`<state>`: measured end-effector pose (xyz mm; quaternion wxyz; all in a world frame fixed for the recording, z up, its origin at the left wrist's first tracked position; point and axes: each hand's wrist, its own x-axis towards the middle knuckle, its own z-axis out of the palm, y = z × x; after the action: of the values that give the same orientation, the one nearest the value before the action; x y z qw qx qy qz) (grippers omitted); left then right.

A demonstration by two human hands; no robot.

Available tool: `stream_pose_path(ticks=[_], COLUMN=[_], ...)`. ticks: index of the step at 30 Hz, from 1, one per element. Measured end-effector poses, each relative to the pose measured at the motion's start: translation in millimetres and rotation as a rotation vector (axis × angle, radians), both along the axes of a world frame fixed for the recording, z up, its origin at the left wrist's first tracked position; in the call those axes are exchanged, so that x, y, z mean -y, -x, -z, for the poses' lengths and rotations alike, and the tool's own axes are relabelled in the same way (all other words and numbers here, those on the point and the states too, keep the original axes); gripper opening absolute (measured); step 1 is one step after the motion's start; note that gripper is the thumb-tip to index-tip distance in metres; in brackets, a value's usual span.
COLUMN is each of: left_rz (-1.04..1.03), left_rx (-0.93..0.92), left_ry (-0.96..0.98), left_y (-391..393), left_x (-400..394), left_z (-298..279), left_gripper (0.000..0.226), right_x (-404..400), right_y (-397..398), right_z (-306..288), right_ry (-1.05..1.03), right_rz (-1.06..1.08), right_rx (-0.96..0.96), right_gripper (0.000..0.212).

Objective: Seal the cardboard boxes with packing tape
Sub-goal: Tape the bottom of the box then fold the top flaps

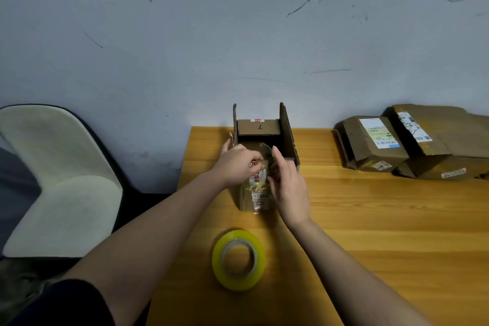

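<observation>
A small brown cardboard box (287, 130) stands on the wooden table (370, 219) near its far left corner, side flaps upright and far flap folded in. My left hand (236, 161) pinches the near flap, where old torn tape and a printed label show. My right hand (288, 182) rests against the box's near right side, fingers on a clear curled piece of tape; whether it grips that piece I cannot tell. A roll of yellowish packing tape (239, 259) lies flat on the table, nearer to me than the box, untouched.
Two closed brown boxes (370, 143) (444, 140) with shipping labels lie at the table's back right against the grey wall. A pale cushioned chair (58, 180) stands left of the table. The table's left edge runs just beside the open box.
</observation>
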<state>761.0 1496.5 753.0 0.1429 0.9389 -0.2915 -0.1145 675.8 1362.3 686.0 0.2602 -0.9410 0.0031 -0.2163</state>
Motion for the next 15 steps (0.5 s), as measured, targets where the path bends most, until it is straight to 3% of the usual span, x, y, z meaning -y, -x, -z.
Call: stream_pose_path(ticks=[15], left_rz=[0.019], left_rx=[-0.012], left_ry=[-0.020], left_y=[2.5], left_x=[1.2], left_z=[-3.6], left_gripper=[0.030], right_x=[-5.6], right_y=[-2.3], right_z=[-4.4], right_ry=[0.111], right_rz=[0.095], right_rx=[0.069], right_gripper=[0.086])
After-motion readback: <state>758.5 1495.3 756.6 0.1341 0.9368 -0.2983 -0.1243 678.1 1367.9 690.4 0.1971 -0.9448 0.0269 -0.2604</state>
